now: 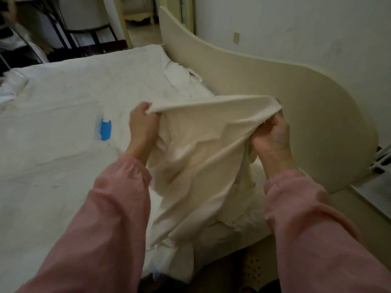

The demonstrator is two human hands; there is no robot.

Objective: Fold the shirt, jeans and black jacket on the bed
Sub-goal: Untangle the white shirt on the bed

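Shirt (201, 149), 1 cream piece, hangs above the near right part of the bed (53, 144), its stretched top edge running left to right between 2 hands, left hand (143, 125) and right hand (270, 136), fingers (140, 108) clamped on it.

I see the shirt (196, 157), cream and soft, held up over the bed (53, 144). Its top edge is stretched taut between my left hand (141, 125) and right hand (270, 136). The rest hangs crumpled, its lower folds draping onto the white bedding.
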